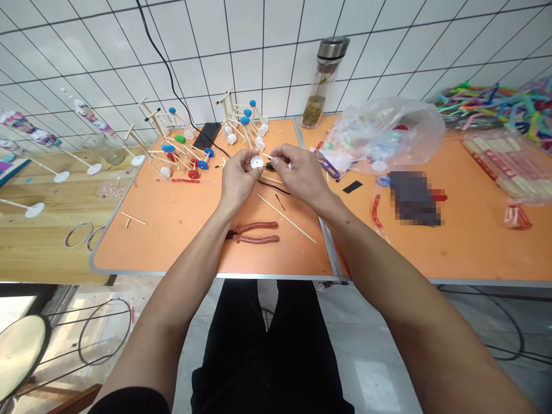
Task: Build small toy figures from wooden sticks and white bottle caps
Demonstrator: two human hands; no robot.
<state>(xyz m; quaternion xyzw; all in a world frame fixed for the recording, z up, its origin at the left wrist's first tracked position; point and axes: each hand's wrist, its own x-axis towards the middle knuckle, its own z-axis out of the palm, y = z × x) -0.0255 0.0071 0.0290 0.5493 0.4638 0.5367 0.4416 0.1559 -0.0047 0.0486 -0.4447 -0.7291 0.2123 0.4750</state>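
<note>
White round plastic disc sits pinched in my left hand; my right hand pinches a small black wired part at its edge.

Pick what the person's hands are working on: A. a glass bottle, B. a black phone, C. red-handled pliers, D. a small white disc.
D. The left hand holds the small white disc, and the right hand pinches a black piece at its edge, while the red-handled pliers lie apart, below the hands.
</note>
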